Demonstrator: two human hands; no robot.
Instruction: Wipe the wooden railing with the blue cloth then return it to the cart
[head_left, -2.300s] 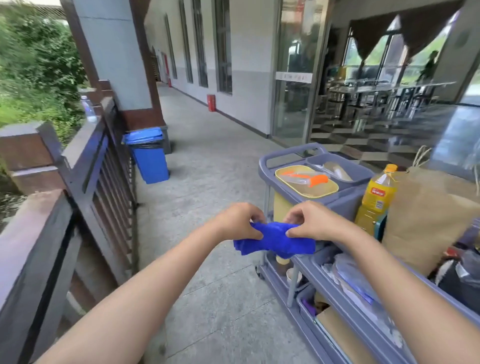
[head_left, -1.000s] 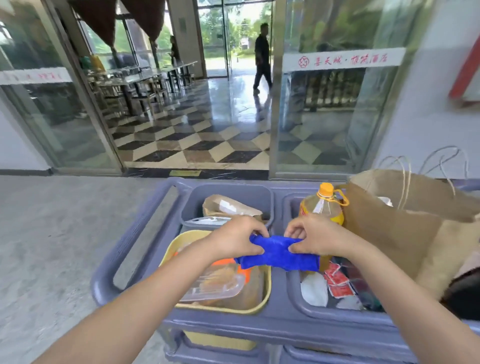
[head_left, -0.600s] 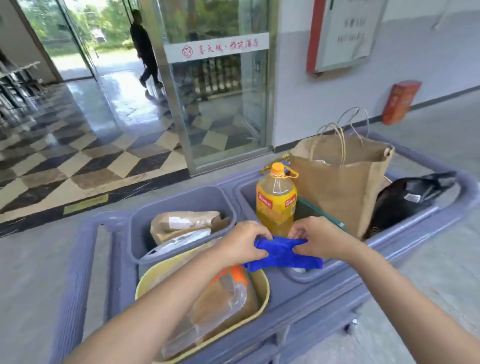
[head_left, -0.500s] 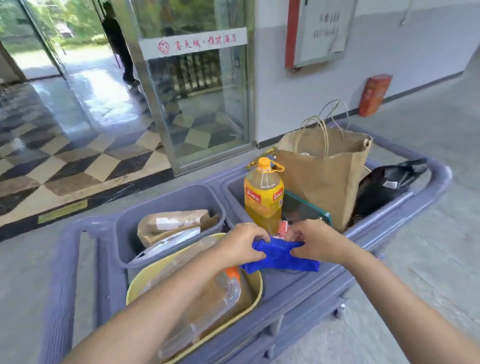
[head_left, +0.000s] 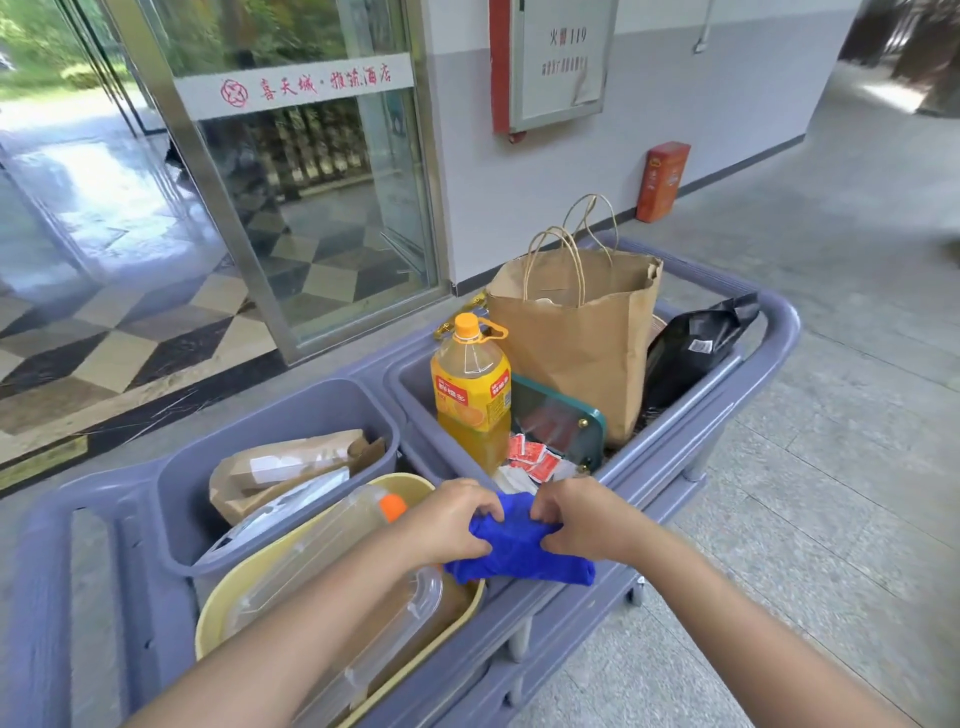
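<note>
The blue cloth is bunched between both my hands, low over the near rim of the grey-purple cart. My left hand grips its left end and my right hand grips its right end. The cloth hangs just above the divider between the yellow tub and the large right bin. The wooden railing is out of view.
The right bin holds an orange juice bottle, a brown paper bag, a black bag and red sachets. A grey tub holds paper packets. A glass door and a wall stand behind the cart.
My view swung from the railing side round to the cart. Both hands kept hold of the cloth and lowered it toward the cart's near rim.
</note>
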